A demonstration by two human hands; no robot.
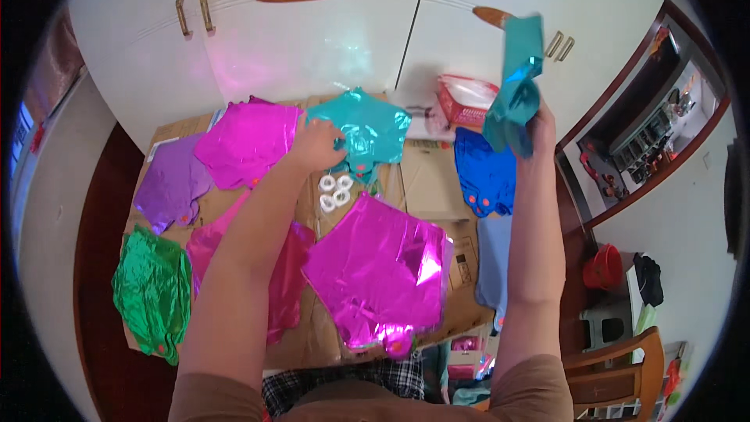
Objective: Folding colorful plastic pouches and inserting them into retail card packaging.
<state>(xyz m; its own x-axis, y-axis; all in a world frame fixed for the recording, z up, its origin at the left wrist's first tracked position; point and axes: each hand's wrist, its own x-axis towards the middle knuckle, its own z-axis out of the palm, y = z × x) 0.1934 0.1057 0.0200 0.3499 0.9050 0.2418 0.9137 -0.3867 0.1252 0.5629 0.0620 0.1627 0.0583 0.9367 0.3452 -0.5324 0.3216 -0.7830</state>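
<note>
My right hand [541, 131] is raised at the right and grips a folded teal foil balloon [522, 55], which hangs above the table and is slightly blurred. At the back middle lies a teal star-shaped foil balloon [371, 129], flat and uninflated. My left hand [320, 146] rests at its left edge with the fingers curled onto the foil; the fingertips are partly hidden. Just below that balloon are several small white ribbon rolls [336, 191]. Nearer to me lies a large magenta foil balloon [379, 270].
Around my arms lie more flat foil balloons: magenta [250, 141], purple [173, 180], green [152, 289], dark pink [291, 289], blue [486, 176] and pale blue [492, 258]. A red-and-white tissue pack [466, 100] stands by the white cabinet [312, 39]. Cardboard [430, 187] covers the table. A wooden chair [625, 367] is at right.
</note>
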